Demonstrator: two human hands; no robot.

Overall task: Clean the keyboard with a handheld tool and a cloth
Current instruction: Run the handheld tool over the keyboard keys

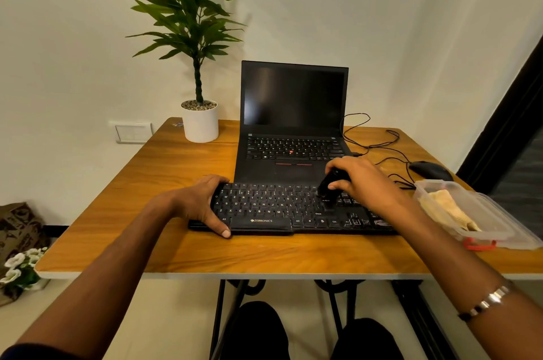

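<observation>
A black keyboard (pixel 273 207) lies across the front of the wooden table (pixel 176 171). My left hand (pixel 199 204) grips its left end, thumb along the front edge and fingers over the back edge. My right hand (pixel 358 180) holds a small black handheld tool (pixel 327 187), its lower end down on the keys right of the letter block. A pale yellow cloth (pixel 446 209) lies folded inside a clear plastic container (pixel 496 224) at the right.
An open black laptop (pixel 293 124) stands right behind the keyboard, its screen dark. A potted plant in a white pot (pixel 200 124) is at the back left. A black mouse (pixel 430 170) and its loose cable (pixel 382 151) lie at the back right.
</observation>
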